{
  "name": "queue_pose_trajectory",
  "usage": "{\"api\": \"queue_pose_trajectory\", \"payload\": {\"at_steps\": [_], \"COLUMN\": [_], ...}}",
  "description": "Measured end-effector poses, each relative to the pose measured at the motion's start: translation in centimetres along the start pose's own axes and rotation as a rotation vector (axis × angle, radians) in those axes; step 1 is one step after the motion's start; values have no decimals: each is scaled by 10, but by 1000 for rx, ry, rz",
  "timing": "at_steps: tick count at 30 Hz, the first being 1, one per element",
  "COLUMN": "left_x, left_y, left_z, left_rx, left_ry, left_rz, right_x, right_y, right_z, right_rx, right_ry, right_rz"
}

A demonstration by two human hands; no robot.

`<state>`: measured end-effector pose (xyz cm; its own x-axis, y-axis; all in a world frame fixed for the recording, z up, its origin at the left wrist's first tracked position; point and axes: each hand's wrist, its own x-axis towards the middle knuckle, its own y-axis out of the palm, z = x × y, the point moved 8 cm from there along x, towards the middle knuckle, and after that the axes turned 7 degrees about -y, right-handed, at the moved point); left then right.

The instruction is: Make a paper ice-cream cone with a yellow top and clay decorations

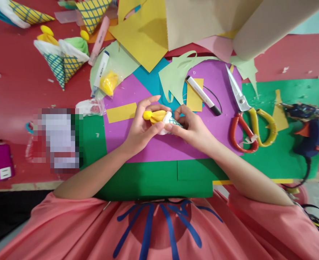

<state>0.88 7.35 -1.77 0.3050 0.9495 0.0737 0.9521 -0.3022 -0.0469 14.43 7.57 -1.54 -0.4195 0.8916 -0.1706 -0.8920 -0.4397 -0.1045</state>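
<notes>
Between my hands is a small craft ice cream cone (158, 116), lying sideways above the purple sheet (148, 146). It has a yellow ball and yellow clay scoop at the left, a white clay rim, and a blue-lattice cone pointing right. My left hand (145, 124) grips it around the scoop and rim, thumb on the near side. My right hand (188, 122) pinches it at the rim and cone, its thumb tip close to the left thumb. The cone's tip is partly hidden by my right fingers.
Scissors (242, 101) and a glue gun (311, 122) lie to the right. A black-capped marker (203, 94) rests beyond my right hand. Finished cones (63, 59), a bag of yellow clay (109, 83) and a blurred phone-like object (63, 139) are left. Coloured paper (145, 32) covers the back.
</notes>
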Motion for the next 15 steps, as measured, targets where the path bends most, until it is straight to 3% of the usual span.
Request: {"api": "queue_pose_trajectory", "payload": {"at_steps": [15], "left_x": [0], "left_y": [0], "left_z": [4], "left_rx": [-81], "left_ry": [-29], "left_rz": [-15], "right_x": [-1], "right_y": [2], "right_z": [-2], "right_rx": [90], "right_ry": [8], "right_rz": [27]}}
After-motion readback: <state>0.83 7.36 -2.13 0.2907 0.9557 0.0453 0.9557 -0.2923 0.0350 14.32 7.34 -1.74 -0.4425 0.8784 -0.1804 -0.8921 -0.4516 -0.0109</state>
